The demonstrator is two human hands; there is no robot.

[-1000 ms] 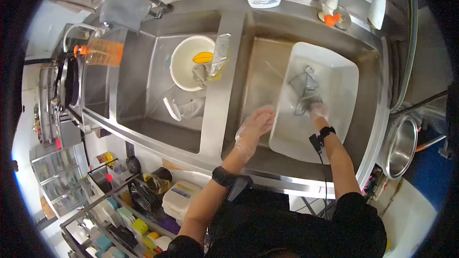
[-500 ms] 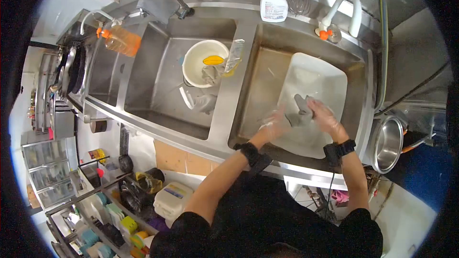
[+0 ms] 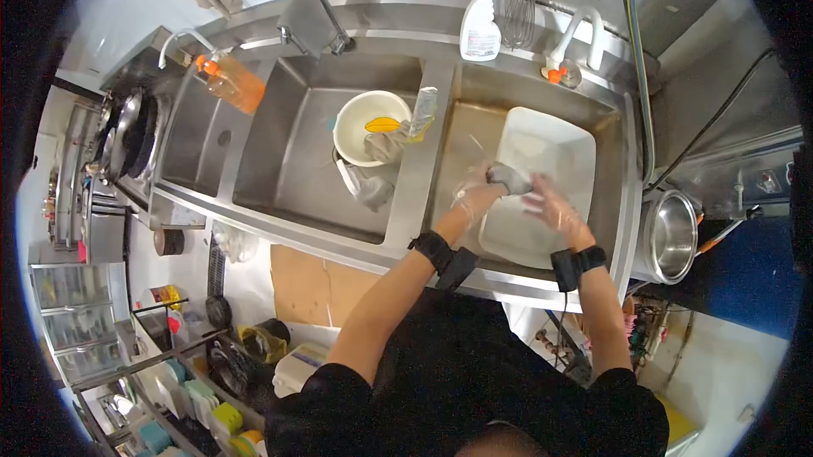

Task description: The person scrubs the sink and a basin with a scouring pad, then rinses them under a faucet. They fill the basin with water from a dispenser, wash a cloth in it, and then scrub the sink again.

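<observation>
Over the white plastic tub [image 3: 569, 139] in the right sink basin, both my hands wear clear thin gloves. A wet-looking grey cloth [image 3: 510, 177] is bunched in my left hand [image 3: 474, 194], whose fingers wrap round its left end. My right hand [image 3: 555, 210] is just right of the cloth, fingers spread apart and slightly blurred. Whether its fingertips touch the cloth I cannot make out. The tub's bottom looks wet.
A cream bucket [image 3: 345, 142] with a yellow item and grey cloth stands in the middle basin. Behind the sinks are a white spray bottle [image 3: 481, 33], a whisk [image 3: 521, 16] and a white tap [image 3: 584, 29]. A steel pot [image 3: 675, 241] is at right.
The grey cloth has moved left within the tub, from my right hand to my left. My right hand has come off it with fingers spread. The camera view has shifted slightly.
</observation>
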